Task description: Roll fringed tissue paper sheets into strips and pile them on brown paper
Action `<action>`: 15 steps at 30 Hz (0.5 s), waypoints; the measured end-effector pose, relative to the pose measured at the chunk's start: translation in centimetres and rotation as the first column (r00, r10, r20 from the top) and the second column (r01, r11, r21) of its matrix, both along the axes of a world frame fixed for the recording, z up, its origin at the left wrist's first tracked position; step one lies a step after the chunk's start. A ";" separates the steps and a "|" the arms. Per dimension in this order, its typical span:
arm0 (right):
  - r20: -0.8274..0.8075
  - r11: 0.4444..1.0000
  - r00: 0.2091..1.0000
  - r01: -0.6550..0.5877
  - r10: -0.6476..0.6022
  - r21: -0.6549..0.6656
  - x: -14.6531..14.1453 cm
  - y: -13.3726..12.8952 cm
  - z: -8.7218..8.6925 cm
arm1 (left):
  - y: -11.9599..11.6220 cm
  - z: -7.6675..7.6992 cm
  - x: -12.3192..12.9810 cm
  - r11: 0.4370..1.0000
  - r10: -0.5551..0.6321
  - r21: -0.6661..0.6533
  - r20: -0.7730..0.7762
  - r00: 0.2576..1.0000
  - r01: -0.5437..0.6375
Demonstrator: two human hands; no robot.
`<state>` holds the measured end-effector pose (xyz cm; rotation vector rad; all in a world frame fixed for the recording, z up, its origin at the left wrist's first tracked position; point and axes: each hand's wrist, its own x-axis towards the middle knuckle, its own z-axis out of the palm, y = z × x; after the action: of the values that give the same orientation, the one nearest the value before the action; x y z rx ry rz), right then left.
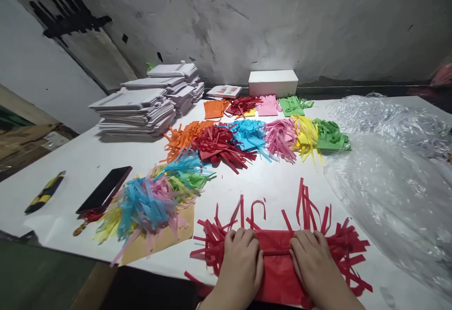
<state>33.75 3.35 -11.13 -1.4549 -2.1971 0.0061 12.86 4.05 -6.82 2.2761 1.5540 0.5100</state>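
A sheet of red tissue paper with fringe cut along both ends lies at the table's front edge. A narrow roll or fold crosses its middle from side to side. My left hand is closed over the left part of this fold, fingers curled and thumb at the inner side. My right hand grips the right part the same way. Loose red strips spread out beyond both hands. The fingertips are partly hidden under the hands.
Coloured fringed tissue bundles lie in rows behind. Mixed tassels rest on brown paper at left, beside a phone and a black-and-yellow cutter. White stacks and a white box stand farther back. Clear plastic covers the right.
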 end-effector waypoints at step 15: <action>0.037 0.978 0.995 -0.082 0.090 -0.191 0.2 1.9 2.9 | 1.7 -2.1 0.8 0.845 -0.326 0.264 -0.435 0.840 0.464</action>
<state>33.99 5.21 -8.23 -1.4708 -2.3487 0.2192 13.68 5.72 -8.90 3.0365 1.1258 0.2632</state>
